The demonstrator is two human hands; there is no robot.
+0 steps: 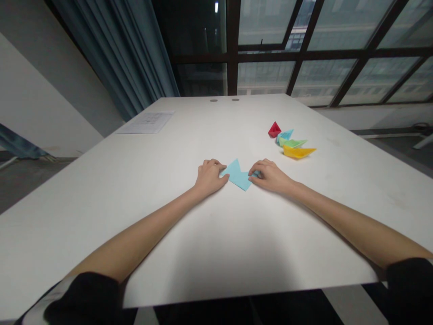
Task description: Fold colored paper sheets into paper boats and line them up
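A partly folded piece of light blue paper [240,179] is between my two hands at the middle of the white table [209,253]. It has a pointed flap standing up on its left part. My left hand [210,176] pinches its left end between thumb and fingers. At the other end, my right hand [267,175] has thumb and fingers closed on the paper's right tip, which the fingers partly cover.
Folded paper boats stand to the right beyond my right hand: red [274,130], blue [285,135], green [292,142] and yellow [299,152]. A printed sheet [147,123] lies at the table's far left. Behind are a blue curtain [118,49] and windows [267,76].
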